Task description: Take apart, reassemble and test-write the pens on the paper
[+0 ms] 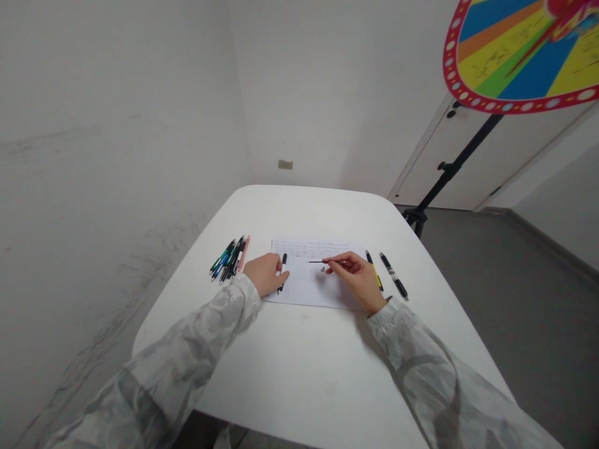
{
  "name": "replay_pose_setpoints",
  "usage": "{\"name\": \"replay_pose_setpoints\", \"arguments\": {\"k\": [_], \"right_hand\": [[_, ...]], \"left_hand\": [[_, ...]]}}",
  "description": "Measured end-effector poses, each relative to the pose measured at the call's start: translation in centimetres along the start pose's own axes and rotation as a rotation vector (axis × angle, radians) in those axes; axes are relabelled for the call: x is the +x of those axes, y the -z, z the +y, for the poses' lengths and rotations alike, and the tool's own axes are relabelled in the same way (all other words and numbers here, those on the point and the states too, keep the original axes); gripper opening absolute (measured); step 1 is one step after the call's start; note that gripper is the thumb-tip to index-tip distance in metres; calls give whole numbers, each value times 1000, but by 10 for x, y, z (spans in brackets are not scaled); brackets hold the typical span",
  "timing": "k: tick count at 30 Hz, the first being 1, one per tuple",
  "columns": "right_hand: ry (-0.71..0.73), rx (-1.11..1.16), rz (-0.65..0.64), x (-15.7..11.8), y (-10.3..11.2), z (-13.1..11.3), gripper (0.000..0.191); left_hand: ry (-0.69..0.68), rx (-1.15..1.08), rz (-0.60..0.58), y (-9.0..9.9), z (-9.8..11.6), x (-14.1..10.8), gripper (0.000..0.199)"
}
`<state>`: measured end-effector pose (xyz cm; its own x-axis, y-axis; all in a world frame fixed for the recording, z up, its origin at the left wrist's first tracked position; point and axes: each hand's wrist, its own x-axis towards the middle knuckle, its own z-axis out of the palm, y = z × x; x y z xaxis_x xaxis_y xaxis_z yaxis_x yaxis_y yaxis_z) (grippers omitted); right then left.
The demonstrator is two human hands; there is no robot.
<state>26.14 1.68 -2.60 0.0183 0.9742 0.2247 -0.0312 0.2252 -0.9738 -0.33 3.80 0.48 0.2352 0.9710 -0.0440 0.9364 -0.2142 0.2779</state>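
Written lines run across the top of a white sheet of paper (299, 296) on the table. My right hand (358, 277) is over the sheet's right part, its fingertips pinched on a thin dark refill (318, 262) that points left. A small grey piece (322, 269) shows just under those fingertips. On the sheet's left side my left hand (266, 274) rests closed beside a black-and-white pen (284, 259); whether its fingers grip the pen is hidden. A yellow-and-black pen (377, 277) lies partly behind my right hand, with a black pen (394, 275) to its right.
Several pens (229, 260) lie bunched on the left of the white table (299, 362). A wall stands close on the left and behind. At the right, a colourful wheel (519, 56) sits on a black stand (449, 171) beyond the table edge.
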Motion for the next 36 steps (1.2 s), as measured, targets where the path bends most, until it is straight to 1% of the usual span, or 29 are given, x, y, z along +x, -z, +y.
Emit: {"name": "replay_pose_setpoints", "arguments": {"k": [2, 4, 8, 10, 12, 17, 25, 30, 33, 36], "right_hand": [[13, -9, 5, 0, 2, -1, 36], [25, -13, 17, 1, 7, -2, 34], [42, -27, 45, 3, 21, -3, 31], [46, -43, 48, 3, 26, -4, 31], [45, -55, 41, 3, 27, -4, 30], [42, -20, 27, 0, 20, -6, 30], [54, -40, 57, -3, 19, -8, 31], [64, -58, 83, -2, 19, -6, 31], [59, -75, 70, -2, 20, -2, 32], [62, -124, 30, -5, 19, -3, 31]], "left_hand": [[-27, -3, 3, 1, 3, -3, 13], [-132, -1, 47, 2, 4, -6, 9], [-398, -7, 242, 0, -3, -12, 10], [-462, -25, 332, -3, -8, -15, 12], [-509, -43, 377, -7, -13, -16, 14], [-575, -63, 388, -12, -16, -16, 18], [-586, -40, 348, -11, -14, -18, 22], [-586, -34, 352, -11, -13, -19, 21], [-608, -33, 345, -10, -12, -19, 21], [-626, -31, 339, -9, -9, -18, 21]]}}
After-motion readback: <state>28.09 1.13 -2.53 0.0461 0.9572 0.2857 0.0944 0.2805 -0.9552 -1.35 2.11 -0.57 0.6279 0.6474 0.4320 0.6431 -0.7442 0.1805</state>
